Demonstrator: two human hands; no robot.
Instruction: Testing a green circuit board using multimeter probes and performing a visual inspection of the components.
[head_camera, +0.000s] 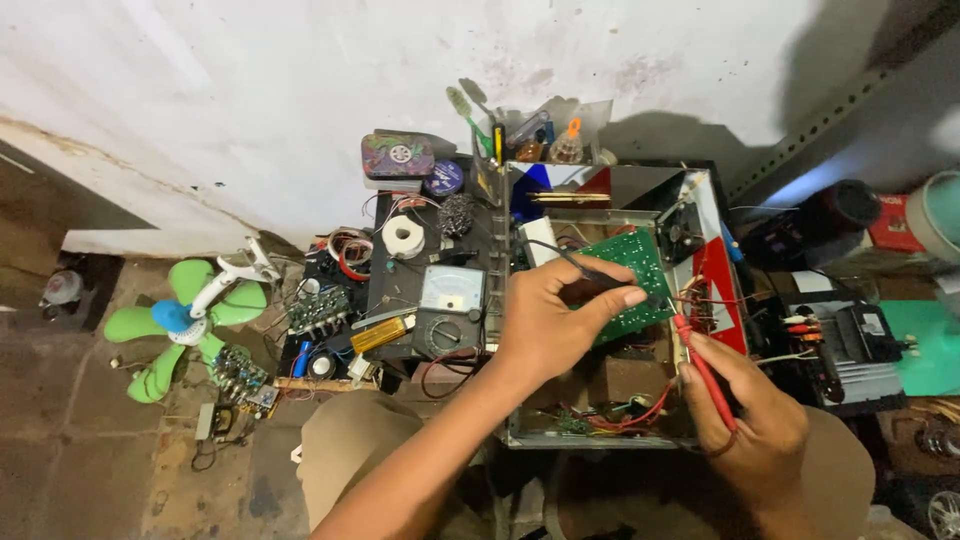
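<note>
Nearest the camera, at six o'clock, the person's knees in tan trousers (360, 450) fill the bottom of the view. Just above them, at about five o'clock, the right hand (745, 420) is closed around a red probe (703, 368), its tip pointing up toward eleven o'clock at the edge of a green circuit board (632, 280). The left hand (555, 320), near the centre, is curled around a black probe (580, 266), fingers pinched on it, with its thin lead running off toward eleven o'clock. The two hands are apart, each clamped on its own probe, and both meet over the board from opposite sides.

The circuit board lies tilted inside an open metal case (600, 438), just right of centre; red wires (640, 415) tangle along the case's near wall.

At nine o'clock from the left hand sits a dial meter (450, 300) with a pale face and a round knob below. A yellow part (378, 335) lies just beside it. Further toward nine o'clock, a green fan (180, 320) lies on the floor.

Beyond the meter, at eleven o'clock, a white tape roll (404, 236) rests near a flat tin (398, 157). At twelve o'clock a clear holder (530, 135) with a toothbrush and small tools stands against the white wall (250, 90). At three o'clock a black box (850, 345) with cables sits well apart.
</note>
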